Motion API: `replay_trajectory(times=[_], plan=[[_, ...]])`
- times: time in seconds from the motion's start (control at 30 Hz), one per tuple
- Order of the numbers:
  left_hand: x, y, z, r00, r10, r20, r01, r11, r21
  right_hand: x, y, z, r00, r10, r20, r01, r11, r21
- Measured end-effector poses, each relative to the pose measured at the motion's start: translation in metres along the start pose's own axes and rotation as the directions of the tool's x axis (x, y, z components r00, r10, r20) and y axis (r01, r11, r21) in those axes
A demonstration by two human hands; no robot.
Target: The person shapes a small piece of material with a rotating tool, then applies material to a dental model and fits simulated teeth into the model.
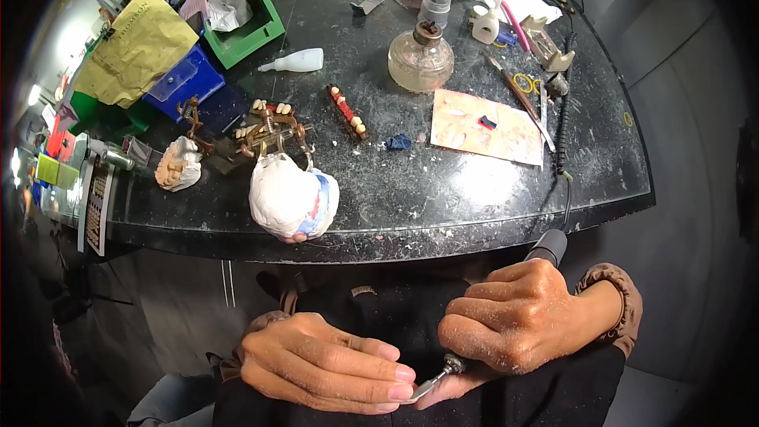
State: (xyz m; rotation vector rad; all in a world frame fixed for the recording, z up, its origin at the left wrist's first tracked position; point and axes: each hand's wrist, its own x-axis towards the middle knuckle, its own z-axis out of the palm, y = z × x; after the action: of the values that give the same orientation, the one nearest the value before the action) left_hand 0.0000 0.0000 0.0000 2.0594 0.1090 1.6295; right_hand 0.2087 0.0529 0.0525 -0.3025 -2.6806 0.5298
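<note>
My right hand [514, 316] is wrapped round a dark rotary handpiece [547, 247] over the black cloth on my lap [538, 387], its metal nose [452, 364] pointing down-left. A thin shiny metal piece [423, 390] lies beyond the nose, at my left fingertips. My left hand [328, 360] has its fingers pressed together there; what they hold, if anything, is mostly hidden. Above my hands, a white plaster cast [281, 194] with blue material stands near the bench edge, by a brass articulator [269, 136], a tan-and-white tooth model [178, 166] and a red strip of teeth [346, 111].
The dark bench [379, 198] holds a glass spirit lamp [419, 63], a white dropper bottle [296, 61], a stained pad [482, 130], knives [522, 95] and a coiled cord [565, 111]. Green bins [245, 35], a blue box [178, 79] and a yellow bag [118, 47] crowd the back left.
</note>
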Motion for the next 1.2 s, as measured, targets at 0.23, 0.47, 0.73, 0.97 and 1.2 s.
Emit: replay_trajectory(times=[0.23, 0.47, 0.73, 0.97, 1.2], plan=[[0.001, -0.001, 0.003, 1.000, 0.015, -0.023, -0.014, 0.999, 0.030, -0.004, 0.002, 0.005, 0.999, -0.012, -0.032, 0.012, 1.000, 0.027], [0.000, 0.005, 0.004, 0.997, -0.068, -0.025, 0.069, 0.996, 0.055, -0.003, 0.000, 0.003, 1.000, 0.000, -0.014, 0.001, 0.997, 0.079], [0.006, 0.007, -0.002, 0.995, -0.083, 0.055, 0.082, 0.996, 0.024, -0.003, -0.001, 0.004, 1.000, -0.012, -0.027, 0.014, 0.999, 0.045], [0.003, 0.009, 0.001, 0.994, -0.102, 0.027, 0.101, 0.994, 0.042, -0.005, 0.000, 0.006, 1.000, -0.015, -0.016, 0.015, 0.999, 0.036], [0.001, 0.009, -0.002, 0.998, -0.051, 0.023, 0.051, 0.999, 0.016, -0.002, 0.002, 0.007, 0.998, -0.039, -0.045, 0.043, 0.996, 0.083]])
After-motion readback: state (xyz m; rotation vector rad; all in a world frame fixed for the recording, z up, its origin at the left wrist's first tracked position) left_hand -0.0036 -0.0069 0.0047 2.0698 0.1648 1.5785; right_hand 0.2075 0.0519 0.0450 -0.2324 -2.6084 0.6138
